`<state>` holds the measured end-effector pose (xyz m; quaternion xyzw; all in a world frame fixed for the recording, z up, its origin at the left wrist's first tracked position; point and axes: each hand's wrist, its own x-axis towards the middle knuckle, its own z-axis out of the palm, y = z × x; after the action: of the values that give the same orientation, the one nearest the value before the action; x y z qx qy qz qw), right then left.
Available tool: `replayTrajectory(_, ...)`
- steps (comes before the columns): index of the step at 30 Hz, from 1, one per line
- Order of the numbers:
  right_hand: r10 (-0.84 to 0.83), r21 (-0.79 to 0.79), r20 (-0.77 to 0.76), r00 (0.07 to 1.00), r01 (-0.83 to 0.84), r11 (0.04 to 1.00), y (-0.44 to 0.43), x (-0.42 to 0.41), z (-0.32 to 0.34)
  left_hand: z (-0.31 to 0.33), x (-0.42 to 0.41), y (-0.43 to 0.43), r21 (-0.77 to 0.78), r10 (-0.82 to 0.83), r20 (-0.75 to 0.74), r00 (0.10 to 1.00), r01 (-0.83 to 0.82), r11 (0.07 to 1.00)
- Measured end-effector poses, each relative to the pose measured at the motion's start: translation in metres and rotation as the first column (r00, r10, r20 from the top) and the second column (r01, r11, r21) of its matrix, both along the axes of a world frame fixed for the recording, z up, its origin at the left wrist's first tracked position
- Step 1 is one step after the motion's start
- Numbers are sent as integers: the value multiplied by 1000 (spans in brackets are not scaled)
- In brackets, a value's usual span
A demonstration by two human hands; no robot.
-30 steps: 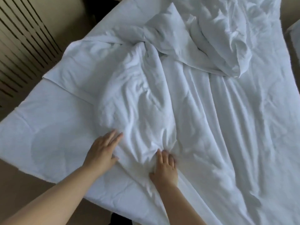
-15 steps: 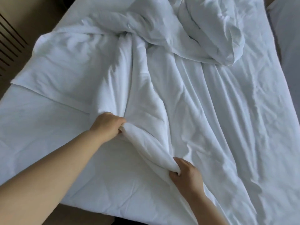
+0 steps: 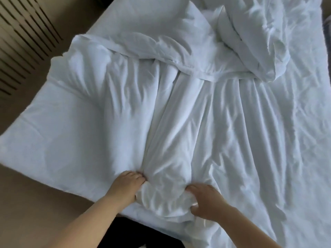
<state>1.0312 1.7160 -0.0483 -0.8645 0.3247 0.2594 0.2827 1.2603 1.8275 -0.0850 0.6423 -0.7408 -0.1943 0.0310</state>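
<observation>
A rumpled white duvet (image 3: pixel 179 108) lies across a bed with a white sheet (image 3: pixel 53 144). Its near end is gathered into a thick bunch (image 3: pixel 164 192) at the bed's front edge. My left hand (image 3: pixel 128 185) grips the left side of that bunch, fingers curled into the cloth. On the bunch's right side my right hand (image 3: pixel 206 201) holds it, thumb and fingers curled round the fabric. Long folds run from the bunch toward the far end, where the duvet is heaped (image 3: pixel 250 43).
The bed's near left corner (image 3: pixel 10 158) juts over a tan floor (image 3: pixel 35 212). A slatted panel (image 3: pixel 19 33) stands at the far left. Something dark (image 3: pixel 136 233) shows below the bed's front edge between my arms.
Both hands went from lying on the duvet to gripping its near edge. They have drawn it toward the bed's front edge and closer together, gathering the cloth into a bunch.
</observation>
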Motion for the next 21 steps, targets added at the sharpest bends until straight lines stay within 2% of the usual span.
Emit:
replayTrajectory(1,3,-27,22,1000,-3,1000,-1,7,5,0,4,1,2,-24,-10,1000,24,1000)
replayTrajectory(3,14,-209,153,988,18,978,0,25,12,0,18,11,55,-66,-61,996,69,996)
replayTrajectory(5,-68,-284,323,944,165,945,9,47,10,6,34,23,63,-109,-54,993,113,992)
replayTrajectory(8,-162,-295,477,864,331,897,21,104,2,18,68,25,-82,-48,-42,998,45,996)
replayTrajectory(10,-157,-354,520,840,379,855,26,158,-5,19,102,17,-202,49,-170,984,-84,976)
replayTrajectory(12,-221,-348,424,878,383,855,28,218,-14,14,153,0,-262,207,-240,948,-269,927)
replayTrajectory(14,-327,-339,259,909,402,850,29,269,-33,5,214,-20,-203,372,-226,900,-417,886)
replayTrajectory(15,-363,-352,196,911,411,841,28,289,-43,2,246,-30,-180,428,-172,887,-456,872)
replayTrajectory(18,-424,-388,76,902,419,821,27,321,-74,-4,326,-61,-163,497,68,865,-482,861)
replayTrajectory(19,-436,-398,56,898,421,815,27,323,-77,-6,347,-73,-161,478,105,872,-460,873)
replayTrajectory(21,-445,-457,86,892,432,778,27,324,-81,-10,377,-97,-258,366,193,910,-313,914)
